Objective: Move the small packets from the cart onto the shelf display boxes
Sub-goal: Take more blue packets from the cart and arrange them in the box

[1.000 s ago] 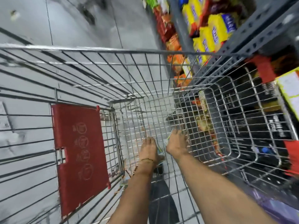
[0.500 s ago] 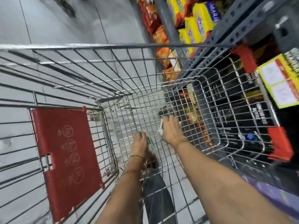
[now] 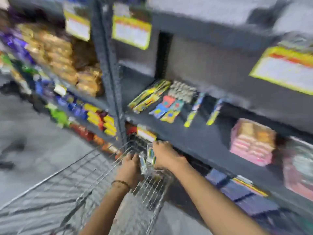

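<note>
Both hands hover over the wire cart, just in front of the dark shelf. The left hand and the right hand each close their grip on the small packets held between them. Display boxes sit farther back on the shelf, blurred.
</note>
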